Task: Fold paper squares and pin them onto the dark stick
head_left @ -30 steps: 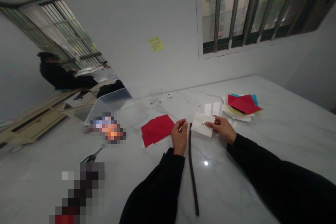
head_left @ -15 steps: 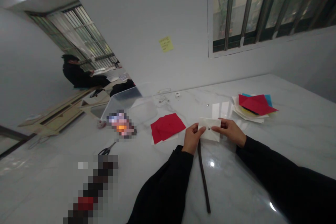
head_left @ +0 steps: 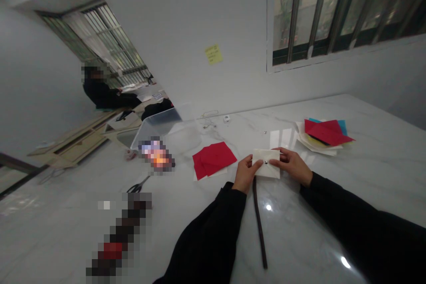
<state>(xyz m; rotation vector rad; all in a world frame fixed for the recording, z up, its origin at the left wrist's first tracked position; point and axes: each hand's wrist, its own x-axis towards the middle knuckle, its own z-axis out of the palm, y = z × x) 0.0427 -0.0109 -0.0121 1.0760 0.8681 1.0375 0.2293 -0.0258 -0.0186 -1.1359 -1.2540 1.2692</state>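
Between both hands is a small white envelope [head_left: 271, 171], with a shiny metal stud [head_left: 266, 162] at the middle of its flap. My left hand [head_left: 246, 175] grips its left edge, thumb on the front near the stud. On the right edge, my right hand [head_left: 294, 167] pinches it, with the thumb close to the stud's other side. A thin dark brown strip [head_left: 258, 226] lies on the table below the envelope, its upper end hidden behind it. Left of my left hand rest overlapping red envelopes [head_left: 216, 159], with white paper under them.
Red, white, blue and yellow paper pieces [head_left: 328, 132] are piled at the right. Black-handled scissors [head_left: 136, 187] and a clear plastic bin [head_left: 159, 125] are at the left. A small white cube [head_left: 226, 118] sits near the wall. Another person [head_left: 103, 93] sits far left.
The view has shifted slightly, moving the scene a little to the right. Both hands keep hold of the envelope, thumbs still beside the stud.
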